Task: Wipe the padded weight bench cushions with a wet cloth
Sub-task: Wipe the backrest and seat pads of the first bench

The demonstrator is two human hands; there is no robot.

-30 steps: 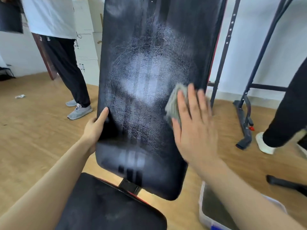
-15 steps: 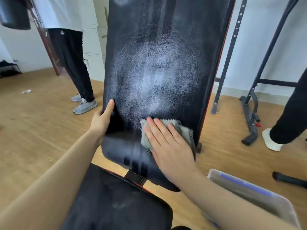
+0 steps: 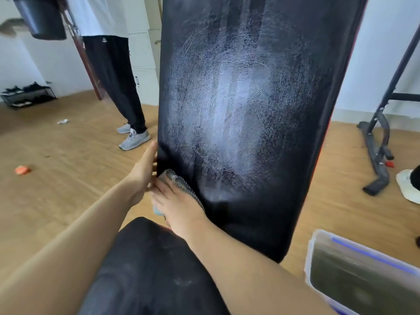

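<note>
The black padded backrest cushion (image 3: pixel 245 114) stands raised in front of me, its middle streaked with wet wipe marks. My left hand (image 3: pixel 142 171) grips its lower left edge. My right hand (image 3: pixel 179 205) presses a grey wet cloth (image 3: pixel 179 180) flat against the cushion's lower left corner, right beside the left hand. Only the cloth's upper edge and a bit by my fingers show. The black seat cushion (image 3: pixel 147 269) lies below, between my forearms.
A clear plastic tub (image 3: pixel 359 273) of water sits on the wooden floor at lower right. A person's legs (image 3: pixel 120 87) stand behind on the left. A black rack frame (image 3: pixel 379 142) and another person's shoe (image 3: pixel 406 185) are at right. Small scraps lie on the floor at left.
My right hand has swept the cloth from the cushion's right edge down and leftward to its lower left corner. The left hand has kept its grip on the left edge.
</note>
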